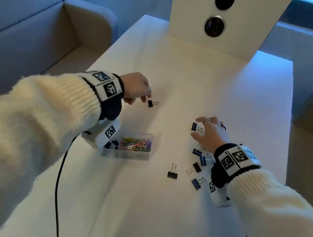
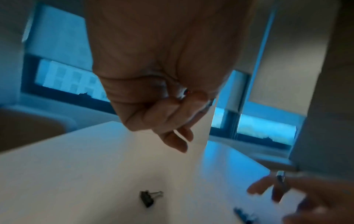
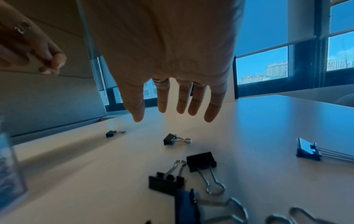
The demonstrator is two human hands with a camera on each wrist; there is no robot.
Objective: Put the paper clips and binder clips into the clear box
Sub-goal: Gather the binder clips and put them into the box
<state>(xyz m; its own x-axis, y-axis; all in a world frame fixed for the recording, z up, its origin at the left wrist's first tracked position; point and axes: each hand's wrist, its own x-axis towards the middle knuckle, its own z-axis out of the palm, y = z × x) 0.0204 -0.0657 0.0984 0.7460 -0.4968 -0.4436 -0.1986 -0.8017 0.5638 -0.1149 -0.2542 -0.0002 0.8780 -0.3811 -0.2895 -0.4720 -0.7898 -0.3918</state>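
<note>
Nearest the person, a loose group of binder clips (image 1: 197, 167) lies on the white table (image 1: 209, 81) just beside and partly under the right wrist; several are covered by the cuff, so a count cannot be given. In the right wrist view the closest of them are blurred and cut off at the bottom edge. The bodies are dark folded metal, black or blue, with looped wire handles. One black clip (image 1: 172, 171) lies alone, to the left of this group.

The clear box (image 1: 141, 156) sits under the left forearm. Its left end is hidden by the wrist-worn camera unit (image 1: 105, 133). Through the plastic wall a tangle of coloured paper clips (image 1: 136, 143) shows, with a few dark clips (image 1: 111, 145) beside them — their number is not legible.

The right hand (image 1: 210, 133) hovers over the table with fingers spread and straight, thumb apart, holding nothing. A blue-black binder clip (image 1: 196, 127) lies on the table just beyond the thumb; whether a fingertip touches it cannot be told.

The left hand (image 1: 136, 88) is further out, fingers curled loosely downward, nothing gripped. A small black binder clip (image 1: 152, 103) lies on the table just beside its fingertips — the left wrist view shows it apart from them, though that view is motion-blurred.

Beyond both hands stands a white upright panel (image 1: 220, 19) with two round dark fittings. Grey upholstered seats (image 1: 33, 21) flank the table.
</note>
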